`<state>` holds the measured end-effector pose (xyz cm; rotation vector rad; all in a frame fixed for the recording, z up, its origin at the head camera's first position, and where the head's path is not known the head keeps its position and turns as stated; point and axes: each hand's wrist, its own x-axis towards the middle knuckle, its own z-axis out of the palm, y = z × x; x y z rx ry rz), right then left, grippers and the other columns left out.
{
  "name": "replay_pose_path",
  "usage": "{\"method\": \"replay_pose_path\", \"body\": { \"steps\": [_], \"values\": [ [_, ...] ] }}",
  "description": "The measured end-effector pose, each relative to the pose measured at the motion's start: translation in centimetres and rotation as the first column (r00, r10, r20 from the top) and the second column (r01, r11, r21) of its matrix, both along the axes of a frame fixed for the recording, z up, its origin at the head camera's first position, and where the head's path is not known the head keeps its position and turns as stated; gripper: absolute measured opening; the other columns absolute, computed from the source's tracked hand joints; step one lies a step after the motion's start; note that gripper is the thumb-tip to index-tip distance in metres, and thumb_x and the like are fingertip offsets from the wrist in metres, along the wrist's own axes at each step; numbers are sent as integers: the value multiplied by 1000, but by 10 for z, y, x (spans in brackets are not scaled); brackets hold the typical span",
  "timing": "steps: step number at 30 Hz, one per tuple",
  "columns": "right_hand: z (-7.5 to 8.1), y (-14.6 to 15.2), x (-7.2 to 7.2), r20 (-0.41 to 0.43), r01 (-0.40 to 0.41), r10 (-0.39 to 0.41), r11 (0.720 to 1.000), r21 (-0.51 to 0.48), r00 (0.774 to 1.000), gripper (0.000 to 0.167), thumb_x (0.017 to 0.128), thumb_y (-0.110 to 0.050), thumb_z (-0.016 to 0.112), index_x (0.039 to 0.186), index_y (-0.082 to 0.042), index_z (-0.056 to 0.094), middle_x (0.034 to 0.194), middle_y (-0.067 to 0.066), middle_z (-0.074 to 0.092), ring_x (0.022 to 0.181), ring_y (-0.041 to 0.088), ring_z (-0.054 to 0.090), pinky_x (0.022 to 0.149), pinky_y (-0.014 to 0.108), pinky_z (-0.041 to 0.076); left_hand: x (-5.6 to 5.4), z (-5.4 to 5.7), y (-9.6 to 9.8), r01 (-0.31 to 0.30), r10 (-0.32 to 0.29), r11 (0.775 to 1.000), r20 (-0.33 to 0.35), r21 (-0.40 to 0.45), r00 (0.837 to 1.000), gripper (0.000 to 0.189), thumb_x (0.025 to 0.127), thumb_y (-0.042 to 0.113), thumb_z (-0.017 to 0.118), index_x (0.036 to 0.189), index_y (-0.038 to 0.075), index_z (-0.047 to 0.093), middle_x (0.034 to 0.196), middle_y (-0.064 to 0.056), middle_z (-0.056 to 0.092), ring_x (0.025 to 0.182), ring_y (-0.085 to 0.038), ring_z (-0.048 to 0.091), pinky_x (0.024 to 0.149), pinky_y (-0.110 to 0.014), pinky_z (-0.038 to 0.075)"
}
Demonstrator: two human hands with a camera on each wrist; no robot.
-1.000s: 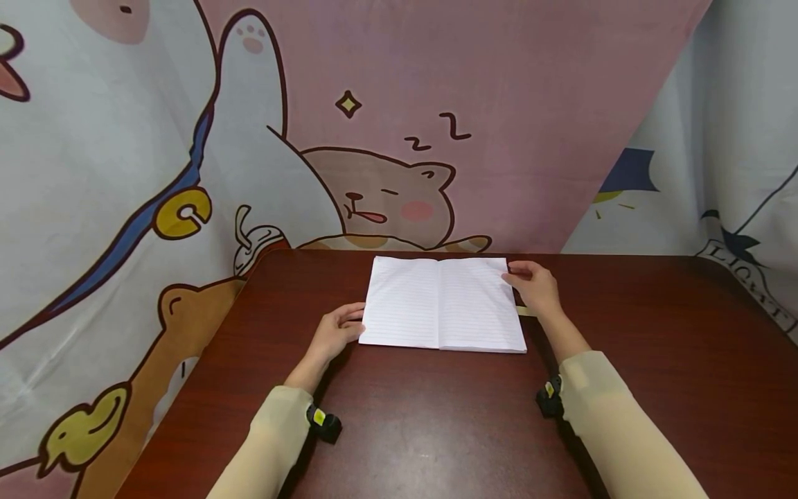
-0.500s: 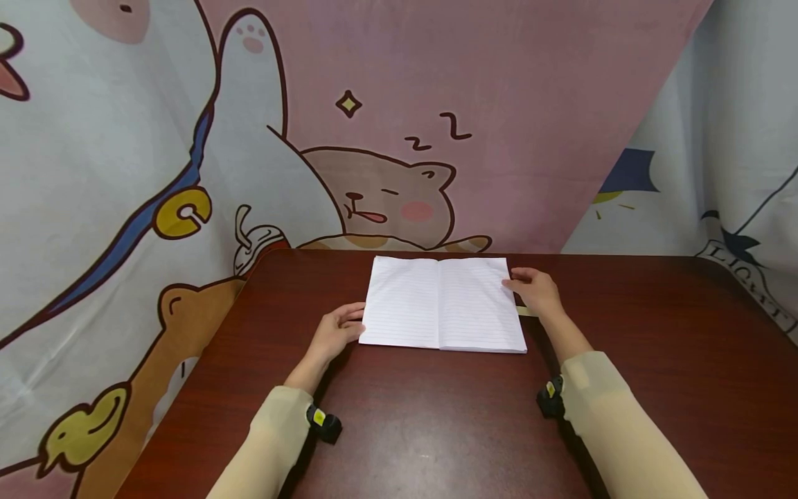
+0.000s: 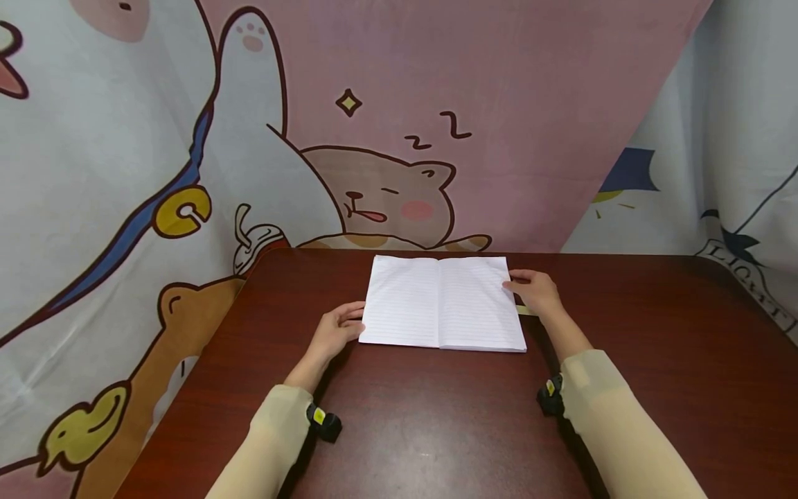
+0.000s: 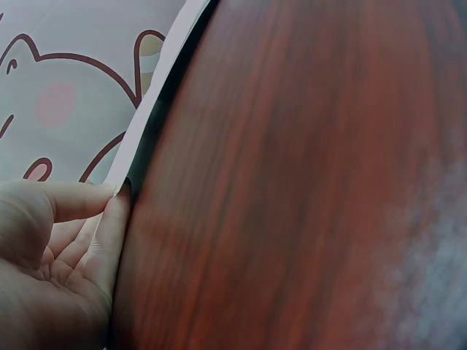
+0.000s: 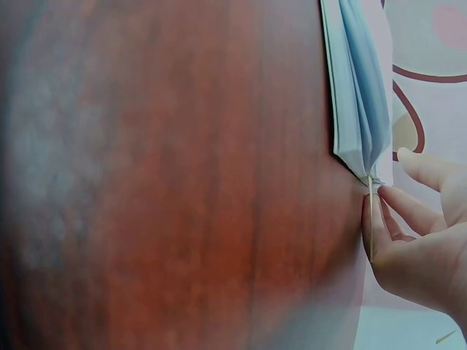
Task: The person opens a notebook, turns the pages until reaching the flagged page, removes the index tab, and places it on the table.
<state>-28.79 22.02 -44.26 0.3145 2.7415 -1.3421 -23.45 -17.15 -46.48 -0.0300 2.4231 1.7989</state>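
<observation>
An open notebook [image 3: 405, 301] with blank lined pages lies near the far edge of the dark red-brown table. In the left wrist view my left hand [image 4: 66, 248] pinches the notebook's near left edge between thumb and finger. At the right edge my right hand [image 3: 537, 291] has its fingertips touching the side of the pages, upper part. Seen from the right wrist, the right hand [image 5: 423, 219] has one digit raised apart while other fingertips meet the corner of the page block [image 5: 357, 95]. A pale yellow strip [image 3: 526, 311] sticks out from the notebook's right side, beneath that hand.
The table top [image 3: 424, 423] stretches toward the person and to both sides. Behind it hangs a printed cloth [image 3: 530, 138] with cartoon cats, and another white cloth [image 3: 748, 104] hangs at the right. A small black camera [image 3: 324, 423] sits at the left wrist.
My right hand has slid slightly toward me along the notebook's right edge. The left hand and the notebook look the same.
</observation>
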Motion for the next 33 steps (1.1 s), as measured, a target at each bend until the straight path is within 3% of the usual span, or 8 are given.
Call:
{"method": "replay_pose_path", "body": {
  "steps": [17, 33],
  "values": [
    [0, -1, 2, -58, 89, -92, 995, -54, 994, 40, 99, -23, 59, 133, -3, 62, 148, 24, 48, 137, 41, 42, 109, 53, 38, 3, 6, 2, 17, -17, 1000, 2, 17, 1000, 47, 93, -5, 61, 140, 2, 55, 135, -25, 60, 117, -36, 62, 86, -30, 56],
    [0, -3, 2, -57, 98, -102, 993, -63, 993, 39, 99, -23, 59, 132, -2, 63, 146, 23, 51, 135, 39, 44, 109, 52, 38, 2, 4, 1, 2, -2, 1000, -1, 7, 1000, 46, 93, -5, 61, 138, 4, 57, 133, -23, 62, 115, -33, 64, 87, -32, 57]
  ]
}}
